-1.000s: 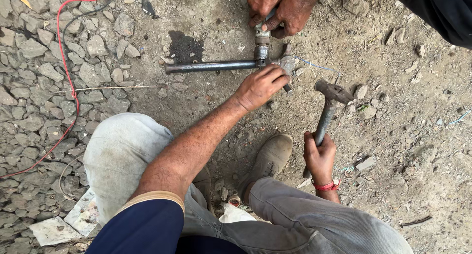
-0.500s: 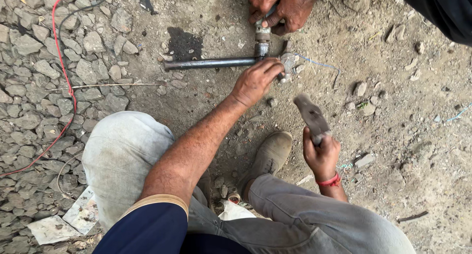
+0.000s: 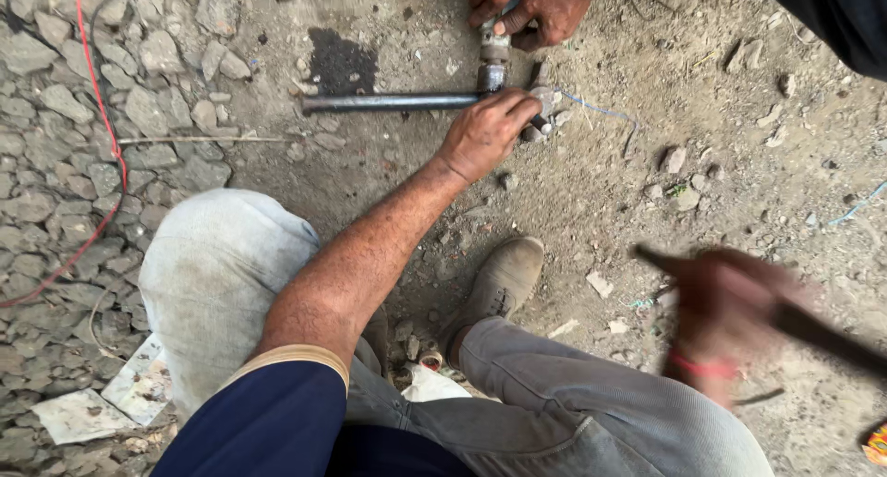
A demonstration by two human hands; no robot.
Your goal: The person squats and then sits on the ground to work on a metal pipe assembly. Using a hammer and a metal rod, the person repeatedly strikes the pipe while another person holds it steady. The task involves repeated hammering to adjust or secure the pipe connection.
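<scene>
A dark metal pipe (image 3: 388, 101) lies on the dirt and meets a grey fitting (image 3: 492, 69) at its right end. My left hand (image 3: 482, 133) rests on that joint, fingers curled around a small metal piece (image 3: 542, 110) next to the fitting. My right hand (image 3: 725, 303) is blurred at the lower right, closed on the handle of a hammer (image 3: 822, 337); the hammer's head cannot be made out. Another person's hands (image 3: 531, 4) hold the fitting from the top edge.
Grey stones (image 3: 139, 108) cover the ground at left, crossed by a red cable (image 3: 103, 117). My boot (image 3: 499, 288) and bent knees fill the bottom. Loose pebbles (image 3: 679, 195) and a thin blue wire (image 3: 601, 112) lie on the dirt at right.
My right hand has swung the hammer back, down and to the right, now blurred by motion. My left hand has stayed on the pipe joint.
</scene>
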